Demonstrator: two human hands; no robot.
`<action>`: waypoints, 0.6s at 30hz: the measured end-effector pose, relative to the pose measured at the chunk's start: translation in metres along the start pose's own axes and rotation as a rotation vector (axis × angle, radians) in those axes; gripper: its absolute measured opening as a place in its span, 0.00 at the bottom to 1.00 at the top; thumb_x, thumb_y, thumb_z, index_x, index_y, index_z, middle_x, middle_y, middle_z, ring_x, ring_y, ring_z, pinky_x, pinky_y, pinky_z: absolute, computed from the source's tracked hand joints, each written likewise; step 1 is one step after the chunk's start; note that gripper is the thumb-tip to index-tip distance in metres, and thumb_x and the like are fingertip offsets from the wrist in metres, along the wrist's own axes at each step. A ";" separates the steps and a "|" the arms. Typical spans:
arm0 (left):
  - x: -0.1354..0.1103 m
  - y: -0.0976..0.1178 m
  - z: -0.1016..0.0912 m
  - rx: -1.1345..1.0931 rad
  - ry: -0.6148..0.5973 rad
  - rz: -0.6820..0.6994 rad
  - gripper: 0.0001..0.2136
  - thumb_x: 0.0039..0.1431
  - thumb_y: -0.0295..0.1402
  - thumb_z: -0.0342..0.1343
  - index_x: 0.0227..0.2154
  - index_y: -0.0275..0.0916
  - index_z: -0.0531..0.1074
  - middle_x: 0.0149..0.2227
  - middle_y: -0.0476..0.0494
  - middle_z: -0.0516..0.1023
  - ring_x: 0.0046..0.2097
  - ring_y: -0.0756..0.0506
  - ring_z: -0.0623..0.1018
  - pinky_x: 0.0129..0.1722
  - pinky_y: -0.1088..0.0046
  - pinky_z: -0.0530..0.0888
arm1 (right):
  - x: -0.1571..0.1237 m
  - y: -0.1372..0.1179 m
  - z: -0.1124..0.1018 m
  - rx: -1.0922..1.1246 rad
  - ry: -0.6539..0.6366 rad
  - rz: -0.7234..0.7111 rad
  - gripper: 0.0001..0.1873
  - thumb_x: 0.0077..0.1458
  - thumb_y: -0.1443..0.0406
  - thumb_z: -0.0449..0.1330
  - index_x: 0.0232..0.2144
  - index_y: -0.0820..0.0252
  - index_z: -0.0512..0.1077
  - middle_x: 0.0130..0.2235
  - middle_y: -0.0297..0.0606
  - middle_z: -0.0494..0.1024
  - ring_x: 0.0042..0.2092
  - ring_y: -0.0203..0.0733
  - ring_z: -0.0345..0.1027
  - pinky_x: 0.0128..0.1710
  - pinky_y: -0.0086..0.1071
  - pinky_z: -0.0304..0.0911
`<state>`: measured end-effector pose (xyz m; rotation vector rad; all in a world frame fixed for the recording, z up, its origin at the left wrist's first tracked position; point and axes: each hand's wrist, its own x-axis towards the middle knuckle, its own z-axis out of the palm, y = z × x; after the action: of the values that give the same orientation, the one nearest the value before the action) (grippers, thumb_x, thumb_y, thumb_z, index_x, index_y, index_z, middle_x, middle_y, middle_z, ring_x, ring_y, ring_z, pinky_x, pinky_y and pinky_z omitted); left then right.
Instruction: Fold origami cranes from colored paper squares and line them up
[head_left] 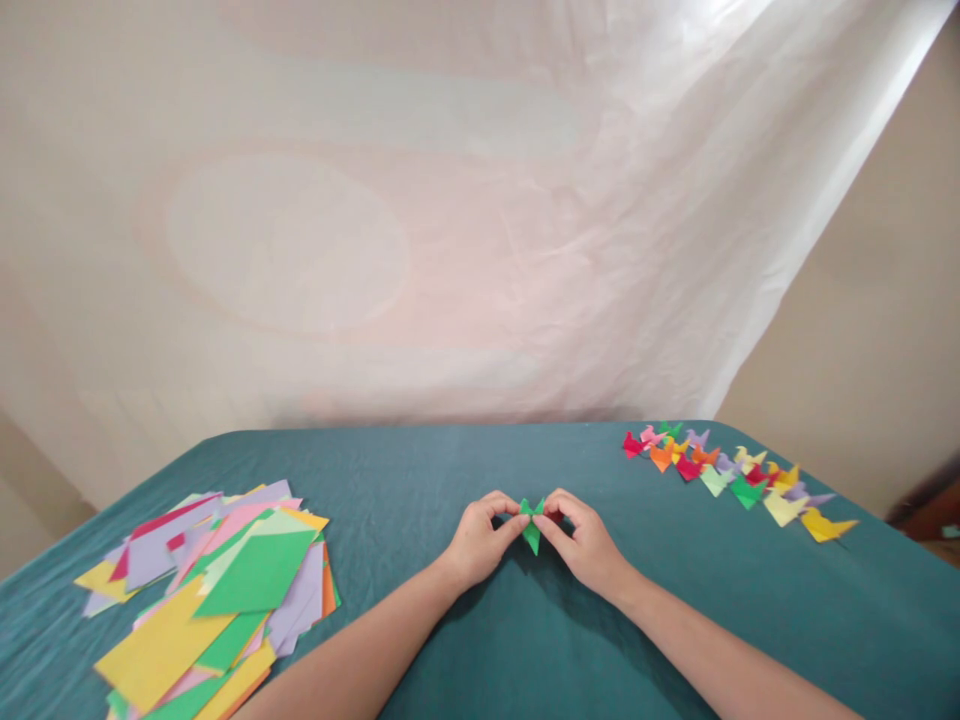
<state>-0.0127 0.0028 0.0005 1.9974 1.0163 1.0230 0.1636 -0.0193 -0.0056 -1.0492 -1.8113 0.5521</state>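
1. The small green folded-paper piece with pointed tips sits directly between the two hands, slightly right of the middle of the view, in front of the person.
2. The left hand has its grip closed on the piece's left side, thumb toward the person and fingers bent around beyond it.
3. The right hand mirrors this, its grip pinched on the right side. The thumb tips almost meet across the paper, so neither hand is clearly nearer.
4. The piece's long axis runs toward and away from the person, crossing the line between the two grips: two short tips spread on the far side, one longer tip points back to the body. Whether that near tip touches the dark teal cloth-covered worktop cannot be told.
5. Well apart to the left lies a loose, overlapping heap of multicoloured flat paper sheets.
6. Well apart to the right, toward the far edge, stands a cluster of small multicoloured folded-paper birds.
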 end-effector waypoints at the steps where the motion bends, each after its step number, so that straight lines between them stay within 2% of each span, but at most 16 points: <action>1: 0.000 0.000 0.000 0.000 0.009 0.001 0.07 0.56 0.35 0.53 0.29 0.38 0.73 0.32 0.47 0.73 0.36 0.48 0.73 0.41 0.73 0.67 | 0.000 0.000 0.000 -0.006 0.003 0.004 0.08 0.56 0.64 0.53 0.25 0.58 0.63 0.27 0.33 0.65 0.31 0.37 0.60 0.33 0.30 0.58; 8: 0.000 0.000 -0.001 -0.017 0.040 -0.020 0.07 0.55 0.34 0.53 0.28 0.37 0.73 0.31 0.47 0.74 0.36 0.48 0.73 0.40 0.73 0.67 | 0.000 0.001 -0.001 -0.012 -0.002 0.008 0.09 0.55 0.62 0.54 0.24 0.58 0.63 0.26 0.32 0.63 0.28 0.36 0.59 0.30 0.29 0.57; 18: 0.001 -0.001 -0.001 -0.037 0.029 -0.018 0.06 0.54 0.35 0.55 0.29 0.38 0.73 0.32 0.47 0.75 0.36 0.48 0.73 0.39 0.74 0.67 | 0.000 0.003 -0.001 -0.016 -0.037 -0.010 0.09 0.55 0.62 0.54 0.26 0.59 0.69 0.28 0.35 0.67 0.31 0.37 0.61 0.32 0.30 0.58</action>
<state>-0.0134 0.0039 0.0003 1.9456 1.0214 1.0569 0.1651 -0.0175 -0.0072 -1.0462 -1.8554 0.5556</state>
